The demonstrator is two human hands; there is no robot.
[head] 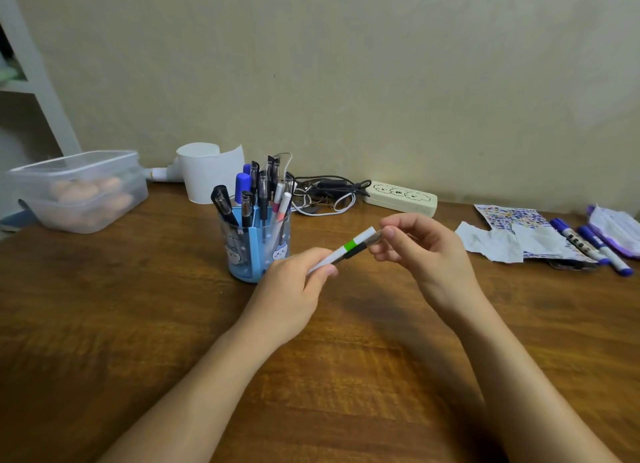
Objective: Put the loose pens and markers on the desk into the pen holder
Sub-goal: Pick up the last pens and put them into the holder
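Green-banded marker (349, 247) held between my hands

My left hand (294, 289) and right hand (420, 251) pinch its ends; it slants up-right beside the pen holder (256, 244), above the wooden desk (346, 376), by a beige wall (346, 64).

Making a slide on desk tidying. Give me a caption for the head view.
Both hands hold a green-banded white pen beside the blue pen holder; purple markers lie far right.
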